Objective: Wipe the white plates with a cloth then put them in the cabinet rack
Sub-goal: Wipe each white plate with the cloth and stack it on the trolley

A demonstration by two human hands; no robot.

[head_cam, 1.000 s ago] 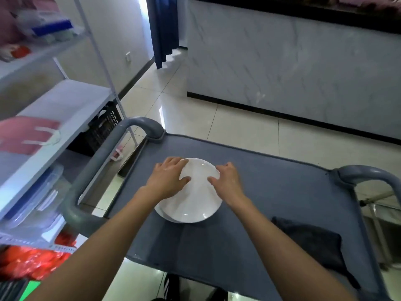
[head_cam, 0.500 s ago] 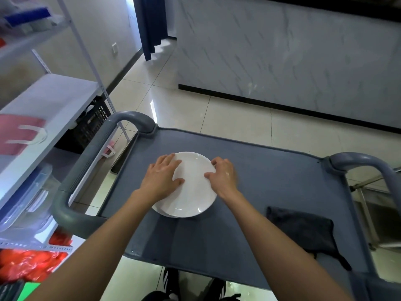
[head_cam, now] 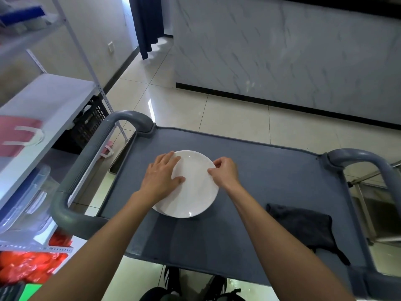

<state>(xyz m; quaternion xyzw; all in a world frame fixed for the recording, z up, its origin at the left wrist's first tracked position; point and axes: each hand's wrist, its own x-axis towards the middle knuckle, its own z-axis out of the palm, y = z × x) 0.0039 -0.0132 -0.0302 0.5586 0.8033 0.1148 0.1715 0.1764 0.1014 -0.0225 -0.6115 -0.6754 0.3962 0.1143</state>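
Note:
A white plate (head_cam: 192, 192) lies on top of another plate, whose rim shows at the lower left, on the grey cart top (head_cam: 260, 161). My left hand (head_cam: 161, 177) holds the top plate's left edge, thumb on its face and fingers along the rim. My right hand (head_cam: 224, 172) pinches the plate's right rim with curled fingers. A dark grey cloth (head_cam: 303, 227) lies flat on the cart to the right, apart from both hands. No cabinet rack is in view.
The cart has grey handles at the left (head_cam: 91, 161) and right (head_cam: 373, 161). A white metal shelf unit (head_cam: 43, 105) with clear boxes and red bags stands close on the left. A marble-faced counter (head_cam: 282, 51) runs across the tiled floor beyond.
The view has shifted slightly. My right fingers have curled from resting on the plate's edge into a pinch on its rim. The plate stays on the stack.

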